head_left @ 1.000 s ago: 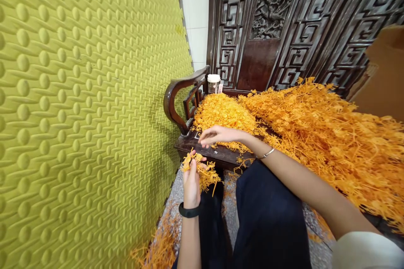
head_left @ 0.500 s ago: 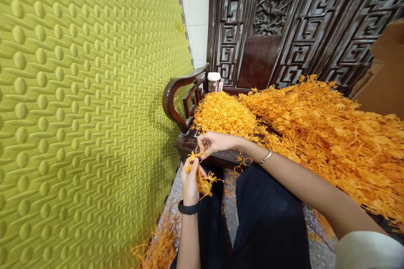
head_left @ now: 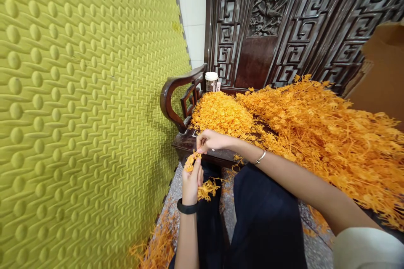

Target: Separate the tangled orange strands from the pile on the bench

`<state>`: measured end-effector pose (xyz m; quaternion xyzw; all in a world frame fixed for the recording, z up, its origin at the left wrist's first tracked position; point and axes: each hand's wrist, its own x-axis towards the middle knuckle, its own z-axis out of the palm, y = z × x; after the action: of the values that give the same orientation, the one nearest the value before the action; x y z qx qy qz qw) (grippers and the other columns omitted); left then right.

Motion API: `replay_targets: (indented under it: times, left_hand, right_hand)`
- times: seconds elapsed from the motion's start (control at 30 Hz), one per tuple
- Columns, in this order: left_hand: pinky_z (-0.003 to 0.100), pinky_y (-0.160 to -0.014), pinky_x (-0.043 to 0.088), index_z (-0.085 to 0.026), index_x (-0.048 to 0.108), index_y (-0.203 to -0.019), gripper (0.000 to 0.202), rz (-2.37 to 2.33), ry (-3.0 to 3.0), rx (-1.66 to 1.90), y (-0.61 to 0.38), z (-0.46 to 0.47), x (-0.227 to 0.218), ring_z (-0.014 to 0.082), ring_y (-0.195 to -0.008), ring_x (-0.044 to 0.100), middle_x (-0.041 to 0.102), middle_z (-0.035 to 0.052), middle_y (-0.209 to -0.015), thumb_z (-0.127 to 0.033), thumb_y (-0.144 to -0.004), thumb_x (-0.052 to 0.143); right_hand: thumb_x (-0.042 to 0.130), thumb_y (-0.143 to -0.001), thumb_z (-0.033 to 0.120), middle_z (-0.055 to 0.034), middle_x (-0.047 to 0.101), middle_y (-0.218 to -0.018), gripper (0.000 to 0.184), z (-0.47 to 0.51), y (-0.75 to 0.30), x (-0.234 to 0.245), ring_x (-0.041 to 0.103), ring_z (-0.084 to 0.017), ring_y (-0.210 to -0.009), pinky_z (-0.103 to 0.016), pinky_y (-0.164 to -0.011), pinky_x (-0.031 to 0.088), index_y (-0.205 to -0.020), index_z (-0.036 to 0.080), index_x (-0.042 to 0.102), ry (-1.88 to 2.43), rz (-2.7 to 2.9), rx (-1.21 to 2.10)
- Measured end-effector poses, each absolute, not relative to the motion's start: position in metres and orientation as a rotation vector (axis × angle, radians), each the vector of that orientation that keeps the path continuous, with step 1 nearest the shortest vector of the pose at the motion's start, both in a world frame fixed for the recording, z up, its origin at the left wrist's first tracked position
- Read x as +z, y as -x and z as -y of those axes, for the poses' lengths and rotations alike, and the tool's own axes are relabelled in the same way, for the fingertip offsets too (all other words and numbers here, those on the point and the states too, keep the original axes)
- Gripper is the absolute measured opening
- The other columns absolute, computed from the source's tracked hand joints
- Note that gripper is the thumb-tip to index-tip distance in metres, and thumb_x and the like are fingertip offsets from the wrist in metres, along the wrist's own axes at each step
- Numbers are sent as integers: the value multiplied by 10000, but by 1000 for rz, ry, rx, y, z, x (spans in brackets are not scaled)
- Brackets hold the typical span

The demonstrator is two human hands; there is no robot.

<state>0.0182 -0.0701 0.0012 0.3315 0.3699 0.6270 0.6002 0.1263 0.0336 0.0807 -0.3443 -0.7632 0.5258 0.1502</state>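
My left hand (head_left: 192, 180), with a black band at the wrist, is closed around an orange flower sprig (head_left: 207, 190). Some of its blossoms stick out above the thumb, and more hang below the fingers over my dark trousers. My right hand (head_left: 210, 141) pinches at the top of this sprig, its fingertips close together just above the left thumb. Whether a small piece lies between those fingertips is too fine to make out fully. Beyond the hands, a heap of loose orange blossoms (head_left: 222, 113) lies on the dark wooden bench (head_left: 186, 145).
A large pile of long orange stems (head_left: 331, 134) covers the bench to the right. A white-lidded cup (head_left: 211, 81) stands by the curved armrest (head_left: 168, 101). Cardboard (head_left: 378, 71) leans at far right. Orange stalks (head_left: 159, 239) lie on the floor beside the yellow-green mat (head_left: 94, 113).
My right hand's fingers have drawn closer together at the top of the sprig. My left fingers have curled in more. The whole view has shifted slightly.
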Motion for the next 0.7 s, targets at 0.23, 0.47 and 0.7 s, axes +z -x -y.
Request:
replay_targets:
  times: [0.23,0.47,0.7]
  left_hand:
    - [151,-297,156,-154,573,-848,211,-723,-710,1477,0,74,4,16,-218,212,291,-126,-273,-312,-722,634]
    - [145,-294,179,-137,612,-891,182,-654,-749,1531,2,79,8,14,-217,197,271,-119,-265,-267,-767,585]
    - [143,-292,206,-232,477,-1212,462,-609,-766,1505,2,94,23,21,-211,181,272,-127,-266,-270,-764,583]
  right_hand:
    - [614,-533,179,10,546,-525,85,-23,-120,82,522,-96,-525,-230,-584,410,-549,112,564,820,1860,1936]
    - [661,-575,177,7,545,-569,138,-20,-116,76,518,-81,-535,-212,-586,393,-600,92,554,562,1699,2117]
    - [700,-627,247,-15,562,-644,220,-10,-113,77,511,-79,-574,-212,-597,387,-682,74,577,359,1631,2233]
